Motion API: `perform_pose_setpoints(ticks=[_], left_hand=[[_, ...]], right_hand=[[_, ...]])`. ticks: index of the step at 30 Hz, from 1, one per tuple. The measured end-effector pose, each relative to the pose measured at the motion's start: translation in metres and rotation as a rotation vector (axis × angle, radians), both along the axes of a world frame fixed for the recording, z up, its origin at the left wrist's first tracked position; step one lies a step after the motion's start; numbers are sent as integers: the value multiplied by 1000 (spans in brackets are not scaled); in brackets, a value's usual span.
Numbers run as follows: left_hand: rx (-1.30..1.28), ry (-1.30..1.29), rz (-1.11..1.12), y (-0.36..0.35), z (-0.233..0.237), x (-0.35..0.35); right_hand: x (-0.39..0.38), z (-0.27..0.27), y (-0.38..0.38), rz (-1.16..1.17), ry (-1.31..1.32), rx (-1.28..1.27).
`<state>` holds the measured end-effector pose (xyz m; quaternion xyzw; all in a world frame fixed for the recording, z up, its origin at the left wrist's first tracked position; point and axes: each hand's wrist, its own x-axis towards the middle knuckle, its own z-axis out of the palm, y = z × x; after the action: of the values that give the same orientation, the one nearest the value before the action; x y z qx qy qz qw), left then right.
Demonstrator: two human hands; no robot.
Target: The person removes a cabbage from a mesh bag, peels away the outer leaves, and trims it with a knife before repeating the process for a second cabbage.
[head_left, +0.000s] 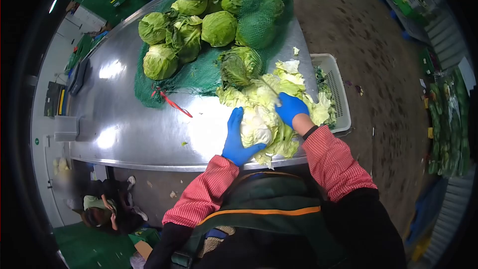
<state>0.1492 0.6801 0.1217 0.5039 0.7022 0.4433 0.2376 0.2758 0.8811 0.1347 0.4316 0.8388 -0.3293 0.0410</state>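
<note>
My left hand (238, 142) wears a blue glove and cups a pale, trimmed cabbage (257, 128), fingers along its left side and thumb across its near side. In a matching glove, my right hand (292, 108) is closed round what looks like a knife (272, 88); its thin blade points up and left over the leaves, and its handle is hidden. Loose cabbage leaves (288, 75) lie spread around the trimmed head. Just beyond them rests a whole cabbage with a dark outer leaf (236, 71).
Several whole cabbages (219, 28) lie on a green mesh bag (199, 77) with a red tie (177, 105), on the metal table (112, 114). A white crate (340, 89) holding leaf scraps stands at the table's right edge. Another person (102, 209) is at lower left.
</note>
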Motion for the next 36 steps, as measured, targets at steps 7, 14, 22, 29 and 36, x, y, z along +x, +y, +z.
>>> perform_pose_setpoints(ticks=[7, 14, 22, 29, 36], left_hand=[[79, -428, 117, -17, -10, -5], [-21, -47, 235, 15, 2, -14], [3, 219, 215, 10, 10, 30], [5, 72, 205, 9, 9, 6], [-206, 191, 195, 52, 43, 0]], right_hand=[[19, -20, -14, -130, 55, 92], [25, 6, -22, -177, 98, -29], [5, 11, -30, -256, 268, -638], [46, -22, -46, -368, 549, -744], [20, -39, -46, -420, 531, -398]])
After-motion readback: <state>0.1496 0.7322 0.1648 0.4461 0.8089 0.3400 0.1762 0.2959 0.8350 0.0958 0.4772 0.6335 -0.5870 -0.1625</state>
